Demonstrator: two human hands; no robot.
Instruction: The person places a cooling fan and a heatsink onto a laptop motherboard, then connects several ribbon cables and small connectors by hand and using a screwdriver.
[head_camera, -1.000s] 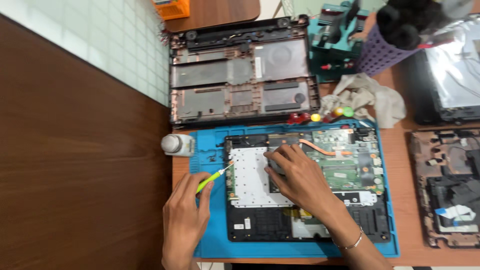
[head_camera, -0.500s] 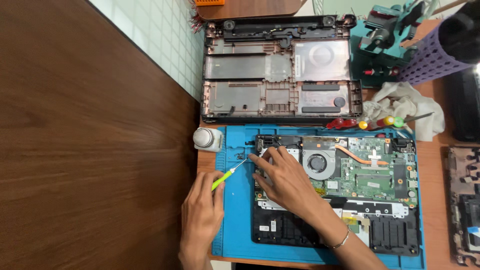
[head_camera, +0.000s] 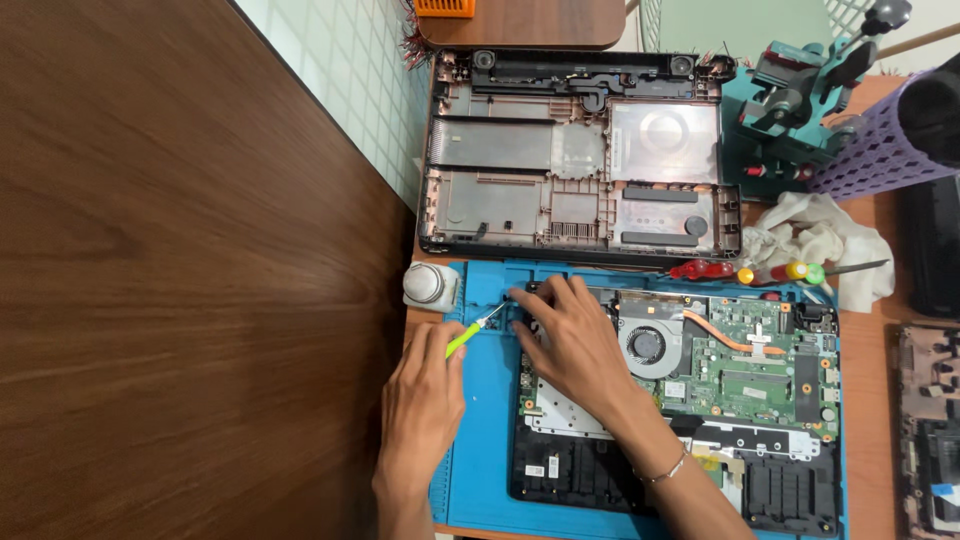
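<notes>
A: What's the left hand (head_camera: 425, 400) doing?
B: Gripping a green screwdriver (head_camera: 468, 334), tip aimed just beside the right fingers.
A: And the right hand (head_camera: 570, 345)?
B: Open, pressed flat on the laptop (head_camera: 700, 400), likely steadying it.

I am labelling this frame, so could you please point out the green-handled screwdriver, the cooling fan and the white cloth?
green-handled screwdriver (head_camera: 462, 338), head view, on its handle.
cooling fan (head_camera: 646, 346), head view, on its hub.
white cloth (head_camera: 815, 240), head view, on its middle folds.
</notes>
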